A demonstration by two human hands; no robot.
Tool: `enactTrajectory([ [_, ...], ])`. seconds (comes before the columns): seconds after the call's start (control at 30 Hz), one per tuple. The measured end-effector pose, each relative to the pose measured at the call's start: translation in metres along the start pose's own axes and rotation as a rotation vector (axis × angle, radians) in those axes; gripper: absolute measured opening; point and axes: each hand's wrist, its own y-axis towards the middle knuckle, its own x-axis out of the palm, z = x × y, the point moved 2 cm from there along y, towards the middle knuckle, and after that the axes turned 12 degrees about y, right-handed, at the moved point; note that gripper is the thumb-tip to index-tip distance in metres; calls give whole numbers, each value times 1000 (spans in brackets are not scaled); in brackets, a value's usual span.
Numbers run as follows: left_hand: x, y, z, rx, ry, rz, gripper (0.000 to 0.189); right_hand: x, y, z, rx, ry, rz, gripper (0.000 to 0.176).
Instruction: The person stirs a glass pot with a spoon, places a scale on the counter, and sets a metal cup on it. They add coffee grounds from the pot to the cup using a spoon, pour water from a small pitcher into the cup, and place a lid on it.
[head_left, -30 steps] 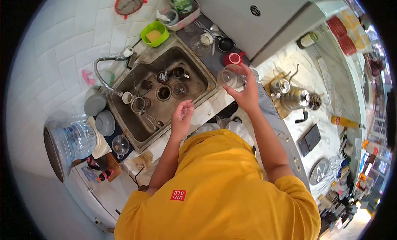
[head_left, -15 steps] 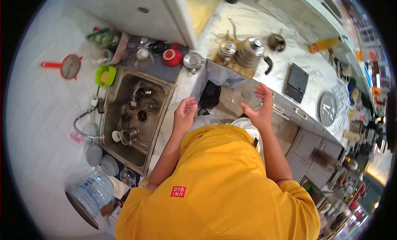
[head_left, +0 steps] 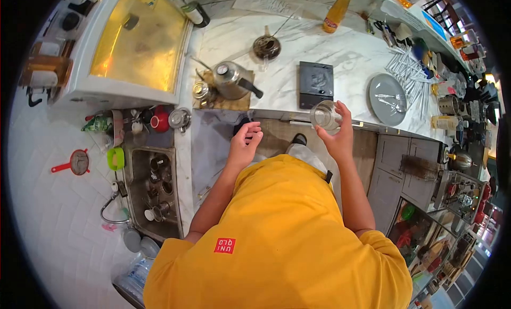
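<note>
My right hand (head_left: 338,136) grips a clear drinking glass (head_left: 323,117) between thumb and fingers, just off the counter's front edge. Beyond the glass lies a black digital scale (head_left: 315,81) on the marble counter. My left hand (head_left: 245,143) hovers in the air with loosely bent fingers apart and nothing in it. Ahead of that hand, a steel gooseneck kettle (head_left: 230,81) stands on a wooden board (head_left: 238,102), beside a small metal-lidded glass pot (head_left: 203,91).
On the counter are a dark-filled glass vessel (head_left: 266,47), an orange bottle (head_left: 337,12), a grey oval plate (head_left: 387,99) with cutlery and a pile of wrapped straws (head_left: 411,75). At left, a metal sink (head_left: 153,194) holds dishes, with a red kettle (head_left: 159,119) behind it.
My body has turned right, away from the sink toward the counter with the scale. The glass in my right hand has come up near the scale; my left hand stays raised.
</note>
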Motion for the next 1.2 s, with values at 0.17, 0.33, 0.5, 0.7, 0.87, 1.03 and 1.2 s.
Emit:
enactTrajectory([
  [0.17, 56, 28, 13, -23, -22, 8, 34, -32, 50, 26, -19, -27, -83, 84],
  [0.33, 88, 41, 23, -41, -25, 7, 34, -40, 93, 36, -51, -40, -185, 84],
  [0.5, 87, 61, 28, 16, -10, 50, 33, -30, 121, 42, -44, -5, -210, 85],
  [0.7, 77, 87, 42, 35, -25, 20, 34, -10, 140, 40, -37, -30, -210, 86],
  [0.87, 65, 116, 55, 77, 46, -1, 36, 2, 148, 39, -38, -63, -225, 86],
  [1.03, 56, 134, 67, 96, 86, -34, 36, 6, 151, 42, -70, -148, -242, 83],
  [1.2, 54, 146, 63, 109, 82, -68, 35, 4, 145, 39, -57, -191, -226, 83],
])
